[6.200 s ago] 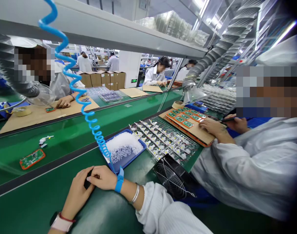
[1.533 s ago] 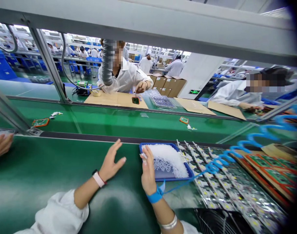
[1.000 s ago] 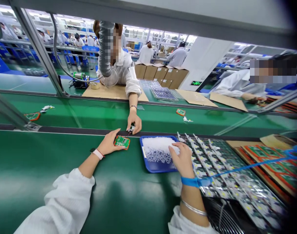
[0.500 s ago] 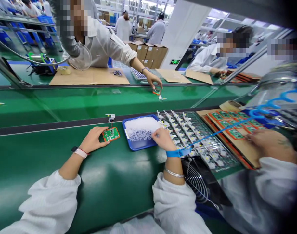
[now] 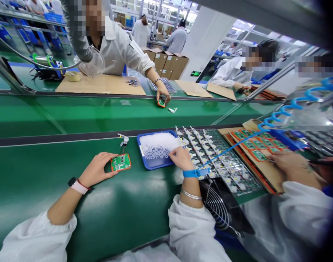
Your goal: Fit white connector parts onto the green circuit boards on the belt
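The left hand (image 5: 97, 168) grips the left end of an orange-edged green circuit board (image 5: 121, 162), thumb at the near edge and fingers at the far one. The board is at the table (image 5: 114, 207), left of a blue tray (image 5: 158, 167) of small white pieces (image 5: 158, 140). Thin wires (image 5: 124, 149) run from its far edge to a white plastic part (image 5: 124, 141) beyond it, so that connection looks already made.

The right hand (image 5: 180, 158) is at the tray's right side, its fingers bunched narrow — whether a piece is pinched between them I cannot tell. No white piece can be made out on the board, so the work at the tray seems unfinished. Right of the tray lie rows of white parts (image 5: 200, 145); across the belt (image 5: 81, 112), a co-worker's hand (image 5: 163, 92) holds another board (image 5: 161, 103).
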Demonstrator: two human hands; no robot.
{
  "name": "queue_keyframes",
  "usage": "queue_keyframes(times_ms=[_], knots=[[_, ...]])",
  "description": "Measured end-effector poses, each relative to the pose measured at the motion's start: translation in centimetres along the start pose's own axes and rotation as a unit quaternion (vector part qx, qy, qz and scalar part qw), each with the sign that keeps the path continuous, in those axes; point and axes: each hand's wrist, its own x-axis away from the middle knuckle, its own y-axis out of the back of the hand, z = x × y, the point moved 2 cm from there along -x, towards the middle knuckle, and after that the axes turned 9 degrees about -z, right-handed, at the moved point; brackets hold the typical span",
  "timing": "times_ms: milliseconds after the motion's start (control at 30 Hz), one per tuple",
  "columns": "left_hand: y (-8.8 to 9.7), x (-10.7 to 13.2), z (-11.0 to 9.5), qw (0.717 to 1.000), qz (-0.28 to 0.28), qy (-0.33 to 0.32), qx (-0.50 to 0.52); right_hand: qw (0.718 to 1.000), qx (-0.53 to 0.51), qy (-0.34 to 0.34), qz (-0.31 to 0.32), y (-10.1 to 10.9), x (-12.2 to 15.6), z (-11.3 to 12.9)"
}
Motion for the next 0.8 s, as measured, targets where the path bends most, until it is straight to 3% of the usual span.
queue_keyframes(times_ms=[133,333,400,500,567,633,700,800], knots=[[-0.1,-0.1,-0.2,1.000,0.003,0.001,0.003,0.999,-0.006,-0.010,0.040,0.1,0.0,0.2],[-0.3,-0.1,-0.1,1.000,-0.006,0.006,0.011,0.999,-0.011,0.011,0.040,-1.0,0.1,-0.6],[-0.3,-0.1,-0.2,1.000,-0.007,0.010,0.016,0.999,-0.024,0.031,0.018,-1.3,0.0,-1.2],[-0.2,-0.3,-0.4,0.999,-0.015,0.026,0.031,0.987,-0.115,0.089,-0.072,-0.9,-0.2,-0.5],[-0.3,-0.8,-0.8,0.996,-0.042,0.044,0.061,0.952,-0.234,0.142,-0.135,-0.2,0.4,1.9],[-0.4,-1.5,-1.3,0.987,-0.090,0.066,0.113,0.899,-0.362,0.194,-0.153,0.2,1.7,5.8],[-0.8,-2.2,-1.7,0.974,-0.132,0.083,0.166,0.852,-0.453,0.233,-0.118,-0.2,3.4,10.0],[-1.3,-3.0,-2.0,0.965,-0.141,0.088,0.202,0.826,-0.506,0.235,-0.078,-2.0,5.2,14.6]])
